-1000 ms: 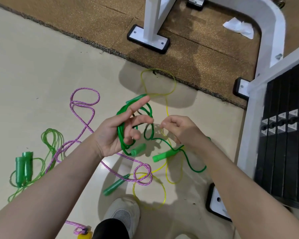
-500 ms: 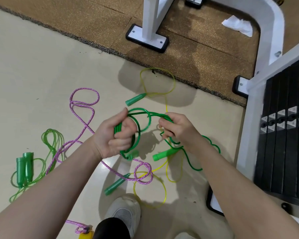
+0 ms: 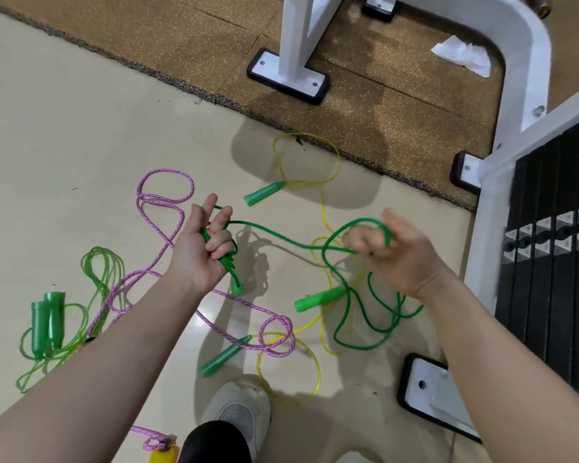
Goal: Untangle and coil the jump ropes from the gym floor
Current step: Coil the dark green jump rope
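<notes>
Hands meet over the pale gym floor (image 3: 64, 135), each busy with the dark green rope (image 3: 281, 238). The left hand (image 3: 203, 252) grips several gathered strands of that rope, fingers curled round them, with one green handle end dangling just below the palm. From there a single strand runs across to the right hand (image 3: 391, 252), which is blurred; its fingers curl round a loop of the same rope that arches over the knuckles. Below the right hand the rest of the dark green rope hangs down and sprawls in loose bends on the floor, beside its other green handle (image 3: 318, 299).

Under the dark green rope lies the yellow rope (image 3: 290, 372), one loop of it reaching up to the edge of the brown rubber mat (image 3: 181, 38), another circling near a white shoe (image 3: 239, 411). The pink braided rope (image 3: 166, 208) snakes left of the left hand and passes beneath the wrist toward the shoe, crossing the yellow loop. Further left of the pink rope sits a translucent light green rope (image 3: 97, 272), its two handles lying side by side. A white machine frame (image 3: 528, 61) stands on the mat, right of the ropes, with a crumpled white tissue (image 3: 462, 56) beside it.
</notes>
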Tool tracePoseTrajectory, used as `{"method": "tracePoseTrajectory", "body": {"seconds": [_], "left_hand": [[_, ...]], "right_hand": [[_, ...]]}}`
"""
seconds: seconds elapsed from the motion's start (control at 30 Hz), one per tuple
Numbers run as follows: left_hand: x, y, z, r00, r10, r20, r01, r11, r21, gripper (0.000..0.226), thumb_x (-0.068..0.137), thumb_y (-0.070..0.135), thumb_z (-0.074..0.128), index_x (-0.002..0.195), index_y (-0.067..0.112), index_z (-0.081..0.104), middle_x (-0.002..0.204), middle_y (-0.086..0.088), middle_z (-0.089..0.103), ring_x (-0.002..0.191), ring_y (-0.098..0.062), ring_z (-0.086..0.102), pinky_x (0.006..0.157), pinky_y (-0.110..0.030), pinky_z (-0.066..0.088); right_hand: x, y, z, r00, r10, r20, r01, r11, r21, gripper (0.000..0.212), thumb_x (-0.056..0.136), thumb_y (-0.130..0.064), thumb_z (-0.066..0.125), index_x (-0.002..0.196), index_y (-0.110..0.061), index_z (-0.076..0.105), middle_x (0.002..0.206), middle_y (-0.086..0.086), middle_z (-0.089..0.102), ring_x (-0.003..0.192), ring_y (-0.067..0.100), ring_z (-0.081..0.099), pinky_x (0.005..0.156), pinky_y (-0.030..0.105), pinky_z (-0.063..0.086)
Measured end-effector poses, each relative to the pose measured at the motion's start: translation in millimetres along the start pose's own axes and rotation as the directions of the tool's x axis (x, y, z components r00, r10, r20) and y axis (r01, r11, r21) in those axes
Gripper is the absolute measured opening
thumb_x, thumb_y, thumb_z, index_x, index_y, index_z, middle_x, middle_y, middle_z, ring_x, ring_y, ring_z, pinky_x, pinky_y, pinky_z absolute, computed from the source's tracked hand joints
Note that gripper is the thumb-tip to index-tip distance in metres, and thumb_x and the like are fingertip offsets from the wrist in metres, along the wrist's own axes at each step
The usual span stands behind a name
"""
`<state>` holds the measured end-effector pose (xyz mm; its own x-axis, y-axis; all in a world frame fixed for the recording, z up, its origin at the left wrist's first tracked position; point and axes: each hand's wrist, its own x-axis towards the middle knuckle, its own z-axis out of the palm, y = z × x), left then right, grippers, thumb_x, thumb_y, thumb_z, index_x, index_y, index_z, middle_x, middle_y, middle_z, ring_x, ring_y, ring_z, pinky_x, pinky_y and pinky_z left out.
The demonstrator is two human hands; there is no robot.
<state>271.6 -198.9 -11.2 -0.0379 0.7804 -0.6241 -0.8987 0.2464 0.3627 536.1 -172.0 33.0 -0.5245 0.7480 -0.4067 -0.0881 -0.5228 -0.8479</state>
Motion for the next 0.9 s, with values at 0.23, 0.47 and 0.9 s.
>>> {"method": "tracePoseTrajectory", "body": {"seconds": [0.23, 0.47, 0.9], "left_hand": [[-7.3, -2.2, 7.4, 0.999, -0.036, 0.012, 0.034, 0.987, 0.158, 0.018, 0.097, 0.039, 0.037, 0.1, 0.033, 0.054, 0.086, -0.001, 0.073, 0.027, -0.002, 0.025, 0.029, -0.01, 0.019], [-7.1, -9.2, 6.4, 0.731, -0.457, 0.507, 0.402, 0.889, 0.221, 0.041, 0.091, 0.028, 0.051, 0.132, 0.024, 0.053, 0.089, -0.018, 0.069, 0.035, -0.009, 0.027, 0.032, -0.017, 0.029], [-16.8, -3.4, 13.8, 0.35, -0.719, 0.6, 0.565, 0.673, 0.477, 0.047, 0.103, 0.024, 0.029, 0.142, -0.002, 0.031, 0.085, -0.017, 0.062, 0.036, -0.005, 0.027, 0.037, -0.015, 0.023]], "right_hand": [[16.1, 32.3, -7.2, 0.815, 0.323, -0.482, 0.186, 0.641, 0.744, 0.028, 0.103, -0.024, 0.03, 0.088, -0.008, 0.049, 0.058, 0.002, 0.058, 0.049, 0.008, 0.051, 0.043, 0.018, 0.045], [37.8, 24.6, 19.9, 0.595, 0.413, -0.69, -0.373, 0.902, 0.218, 0.035, 0.095, -0.034, 0.049, 0.114, -0.006, 0.046, 0.1, 0.016, 0.052, 0.068, 0.028, 0.059, 0.056, 0.034, 0.052], [34.4, 10.3, 61.8, 0.961, -0.09, 0.263, 0.2, 0.882, -0.426, 0.079, 0.066, 0.004, 0.034, 0.137, -0.03, 0.026, 0.145, 0.002, 0.035, 0.138, 0.004, 0.028, 0.109, 0.024, 0.029]]}}
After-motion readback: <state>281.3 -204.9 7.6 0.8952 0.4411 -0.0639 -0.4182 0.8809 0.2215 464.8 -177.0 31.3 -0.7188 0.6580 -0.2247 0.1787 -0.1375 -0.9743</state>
